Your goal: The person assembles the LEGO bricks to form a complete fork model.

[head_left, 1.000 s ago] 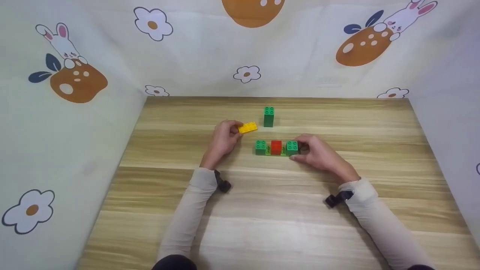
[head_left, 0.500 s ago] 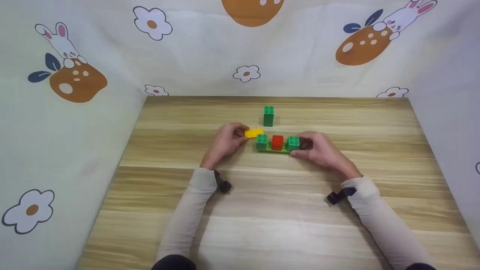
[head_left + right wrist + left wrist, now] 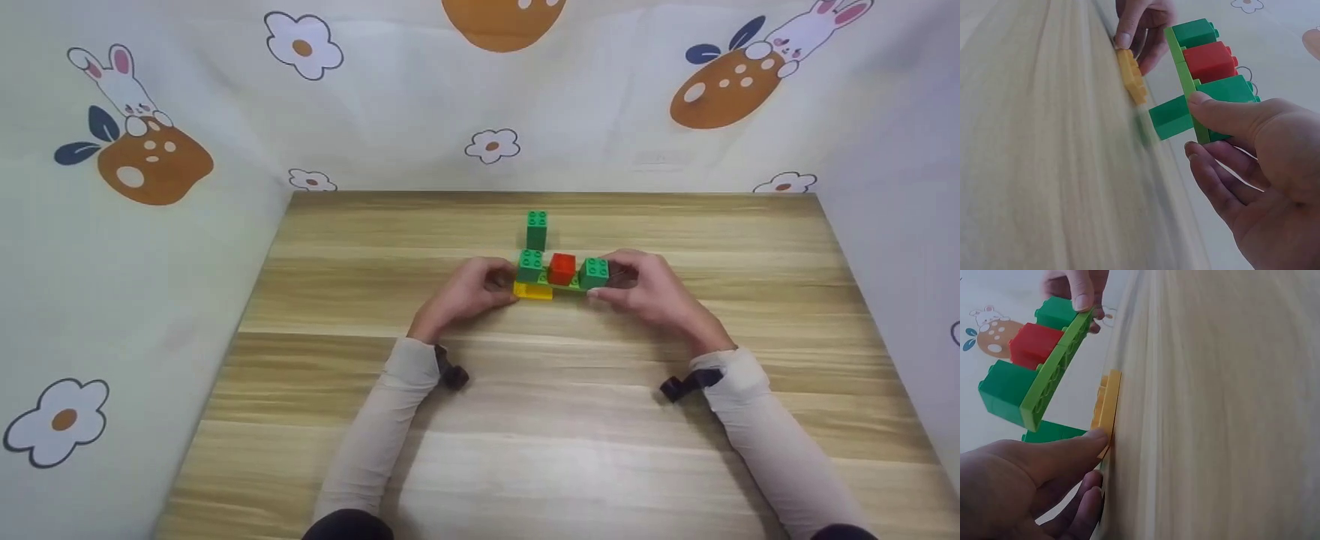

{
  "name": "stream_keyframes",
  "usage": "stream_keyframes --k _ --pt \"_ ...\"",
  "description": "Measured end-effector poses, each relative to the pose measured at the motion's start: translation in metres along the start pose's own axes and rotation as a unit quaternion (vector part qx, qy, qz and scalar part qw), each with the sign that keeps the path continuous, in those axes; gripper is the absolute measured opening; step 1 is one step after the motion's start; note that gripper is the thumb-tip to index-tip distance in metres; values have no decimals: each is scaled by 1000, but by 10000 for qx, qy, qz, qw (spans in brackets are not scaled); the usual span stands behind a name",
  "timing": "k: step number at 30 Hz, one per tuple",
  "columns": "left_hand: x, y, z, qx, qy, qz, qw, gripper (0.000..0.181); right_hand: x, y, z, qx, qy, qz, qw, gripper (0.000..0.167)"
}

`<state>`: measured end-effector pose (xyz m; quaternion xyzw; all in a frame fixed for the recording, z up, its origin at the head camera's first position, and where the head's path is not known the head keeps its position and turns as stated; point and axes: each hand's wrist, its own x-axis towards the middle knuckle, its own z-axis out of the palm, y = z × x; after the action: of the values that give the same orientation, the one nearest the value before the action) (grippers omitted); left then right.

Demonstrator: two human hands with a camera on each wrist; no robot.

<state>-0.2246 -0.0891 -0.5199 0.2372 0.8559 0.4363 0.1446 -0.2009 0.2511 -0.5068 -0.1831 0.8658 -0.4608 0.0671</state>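
Head view: left hand (image 3: 472, 289) and right hand (image 3: 654, 288) face each other, each in a close thumb-and-finger pinch.
The left holds one end of the yellow plate (image 3: 534, 291) low at the tabletop (image 3: 555, 420); the right holds the light-green plate (image 3: 1058, 367) by its end, raised, blocks (image 3: 562, 268) on top.

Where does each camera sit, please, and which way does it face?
Head: worn on the head, facing forward and down at the wooden table; left hand, right hand and both sleeves show.
Left wrist: worn there, facing the left hand pinching the yellow brick; part of the right hand shows beyond.
Right wrist: worn there, facing the right hand holding the light green plate; part of the left hand shows beyond.
Shared: both wrist views show brick, plate and both hands.
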Motion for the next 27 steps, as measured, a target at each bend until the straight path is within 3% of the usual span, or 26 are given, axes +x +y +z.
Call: stream_keyframes --k 6,12,21,27 --pt "1 7 13 75 -152 84 9998 36 0 -3 -5 513 -56 19 9987 44" --pt "1 11 19 82 -186 -28 9998 39 -1 -5 -8 574 -45 30 9983 45" --pt "-2 16 6 -563 -2 -106 9984 54 -1 -6 -5 359 -4 -16 9994 44" --pt "-5 20 -3 -700 209 74 9973 65 0 -4 -4 348 -3 -14 9994 45"
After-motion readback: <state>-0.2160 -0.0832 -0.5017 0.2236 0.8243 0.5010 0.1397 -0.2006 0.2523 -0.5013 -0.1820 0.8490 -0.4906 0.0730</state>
